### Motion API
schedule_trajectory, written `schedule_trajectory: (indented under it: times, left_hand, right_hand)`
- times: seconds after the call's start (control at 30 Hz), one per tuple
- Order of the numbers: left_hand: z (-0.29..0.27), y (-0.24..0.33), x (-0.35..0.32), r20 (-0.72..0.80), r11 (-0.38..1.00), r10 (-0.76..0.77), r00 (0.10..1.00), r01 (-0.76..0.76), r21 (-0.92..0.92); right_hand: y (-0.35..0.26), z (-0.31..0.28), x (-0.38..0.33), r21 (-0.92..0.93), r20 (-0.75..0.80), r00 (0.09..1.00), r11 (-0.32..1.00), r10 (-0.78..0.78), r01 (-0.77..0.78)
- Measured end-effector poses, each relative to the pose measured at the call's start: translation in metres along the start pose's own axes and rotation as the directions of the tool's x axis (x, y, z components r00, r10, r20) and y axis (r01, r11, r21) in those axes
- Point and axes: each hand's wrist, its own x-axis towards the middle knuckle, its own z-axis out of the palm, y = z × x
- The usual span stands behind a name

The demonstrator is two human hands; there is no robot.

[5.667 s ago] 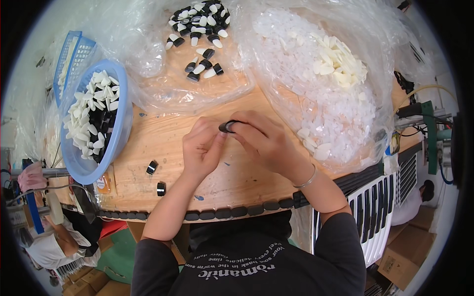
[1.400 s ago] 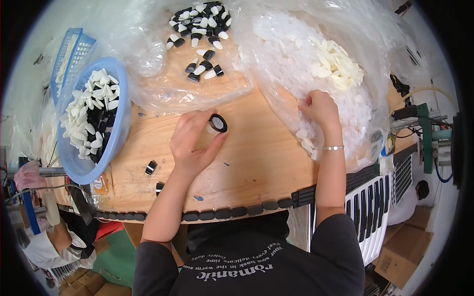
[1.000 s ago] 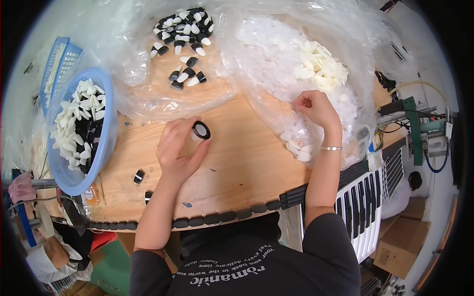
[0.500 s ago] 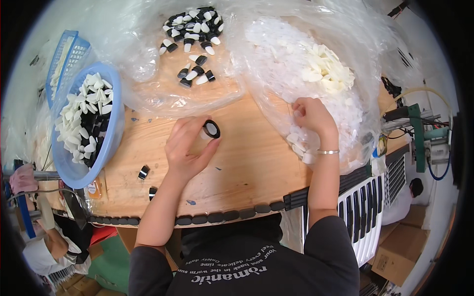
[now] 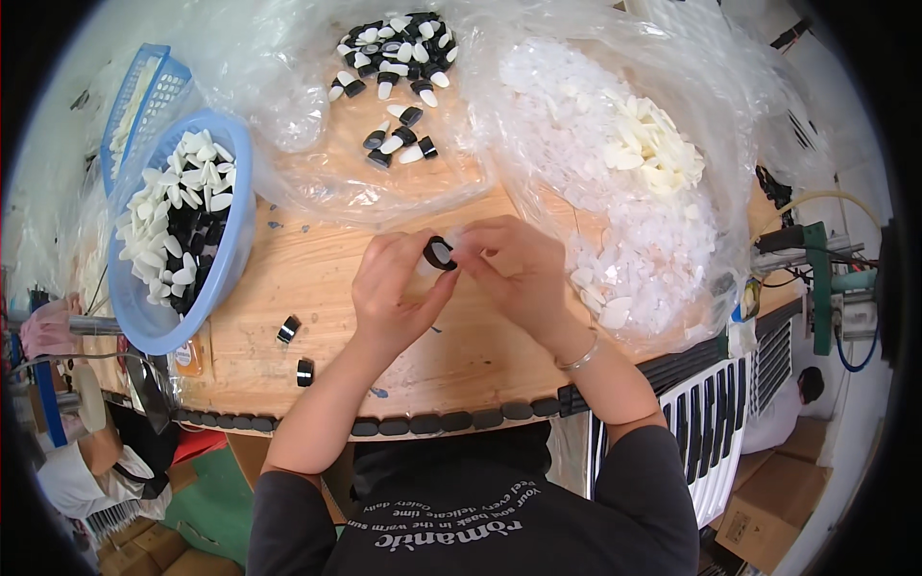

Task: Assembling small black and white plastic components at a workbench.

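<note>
At the near edge of a wooden worktable (image 5: 288, 288), two loose black caps (image 5: 297, 350) lie apart from the action as a person's left hand (image 5: 389, 293) and right hand (image 5: 514, 264) meet above the boards, the left pinching a small black ring (image 5: 439, 253) between thumb and fingers while the right hand's fingertips close on a pale clear piece pressed against it. Beyond the hands, a blue bowl (image 5: 226, 269) heaped with white-and-black parts stands to the left, a clear bag of translucent white pieces (image 5: 634, 221) spreads to the right, and more black-and-white parts (image 5: 394, 58) lie scattered on plastic sheeting at the far side.
</note>
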Motion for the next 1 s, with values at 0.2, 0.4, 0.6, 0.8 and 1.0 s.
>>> schedule_trajectory:
  times: [0.2, 0.4, 0.6, 0.8, 1.0]
  left_hand:
    - [0.0, -0.004, -0.006, -0.031, 0.999, 0.034, 0.999, -0.034, 0.012]
    - [-0.005, -0.011, -0.003, -0.062, 0.992, 0.116, 0.991, -0.113, 0.054]
    - [-0.004, -0.01, 0.0, -0.022, 0.984, 0.178, 0.984, -0.177, 0.029]
    - [-0.004, -0.01, -0.002, 0.041, 0.974, 0.223, 0.974, -0.222, -0.042]
    - [-0.004, 0.001, -0.002, 0.029, 0.976, 0.207, 0.978, -0.205, -0.067]
  right_hand:
    - [-0.003, 0.013, -0.005, -0.288, -0.006, 0.964, 0.924, -0.266, 0.253]
    - [-0.007, 0.017, -0.006, -0.073, 0.017, 0.999, 0.997, -0.034, 0.035]
    - [0.004, 0.007, -0.006, 0.458, 0.175, 0.915, 0.792, 0.364, -0.403]
    - [0.0, 0.002, 0.0, 0.514, 0.381, 0.772, 0.577, 0.51, -0.635]
    - [0.007, -0.001, -0.003, 0.525, 0.513, 0.728, 0.504, 0.455, -0.686]
